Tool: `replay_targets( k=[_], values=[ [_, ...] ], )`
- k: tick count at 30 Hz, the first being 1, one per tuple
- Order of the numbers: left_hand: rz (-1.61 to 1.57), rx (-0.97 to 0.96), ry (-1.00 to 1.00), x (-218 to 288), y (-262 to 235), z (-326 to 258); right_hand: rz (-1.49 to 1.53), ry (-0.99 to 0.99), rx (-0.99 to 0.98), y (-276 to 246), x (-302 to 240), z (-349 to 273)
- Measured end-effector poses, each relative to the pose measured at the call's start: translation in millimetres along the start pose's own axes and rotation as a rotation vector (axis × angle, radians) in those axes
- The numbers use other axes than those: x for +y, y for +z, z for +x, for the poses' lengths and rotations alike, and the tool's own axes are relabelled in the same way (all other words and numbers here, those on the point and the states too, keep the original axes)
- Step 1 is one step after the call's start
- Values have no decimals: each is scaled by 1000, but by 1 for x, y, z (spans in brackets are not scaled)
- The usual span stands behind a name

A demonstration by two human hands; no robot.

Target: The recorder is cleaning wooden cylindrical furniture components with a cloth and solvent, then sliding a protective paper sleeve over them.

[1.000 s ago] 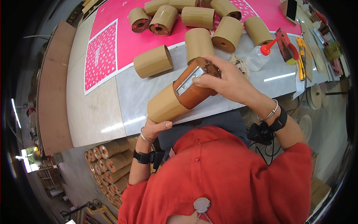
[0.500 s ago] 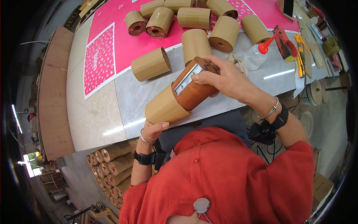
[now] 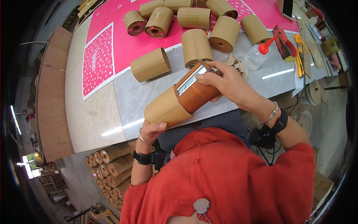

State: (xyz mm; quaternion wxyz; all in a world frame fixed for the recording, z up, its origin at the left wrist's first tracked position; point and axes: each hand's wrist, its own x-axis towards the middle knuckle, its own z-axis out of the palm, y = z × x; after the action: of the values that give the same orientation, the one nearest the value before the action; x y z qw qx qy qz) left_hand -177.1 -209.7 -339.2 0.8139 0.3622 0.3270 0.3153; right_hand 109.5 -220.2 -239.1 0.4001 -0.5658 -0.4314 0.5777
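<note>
Both my hands hold a tilted assembly above the near table edge. My left hand (image 3: 153, 129) is closed around the lower end of a tan cardboard sleeve (image 3: 166, 108). A reddish-brown wooden cylinder (image 3: 197, 95) sticks out of the sleeve's upper right end, partly inside it. Along the cylinder's side lies a silver metal strip (image 3: 189, 83). My right hand (image 3: 225, 80) grips the cylinder's upper end, its thumb on the strip and its fingers mostly hidden behind. Just beyond stand one cardboard-covered cylinder (image 3: 195, 44) and, lying to the left, another cardboard-covered cylinder (image 3: 149, 66).
More cardboard-covered cylinders (image 3: 193, 18) sit on pink printed sheets (image 3: 108, 41) at the back. Right of my hands are a rag (image 3: 235, 63), a clear bottle with red nozzle (image 3: 257, 56), a red tool (image 3: 284, 43) and a yellow cutter (image 3: 299, 59). Stacked cylinders (image 3: 112, 164) stand below the table, left.
My right hand and the wooden cylinder have shifted slightly right. My left hand stays in nearly the same place on the sleeve.
</note>
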Motion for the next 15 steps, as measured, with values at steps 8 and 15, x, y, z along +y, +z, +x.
replay_targets(
  k=[8, 15],
  values=[
    [46, 28, -29, -6, -2, 2, 25, -15, 28, 1, 10, -7],
    [-33, 37, 115, -11, 8, 11, -66, -73, 52, 3, 10, -11]
  ],
)
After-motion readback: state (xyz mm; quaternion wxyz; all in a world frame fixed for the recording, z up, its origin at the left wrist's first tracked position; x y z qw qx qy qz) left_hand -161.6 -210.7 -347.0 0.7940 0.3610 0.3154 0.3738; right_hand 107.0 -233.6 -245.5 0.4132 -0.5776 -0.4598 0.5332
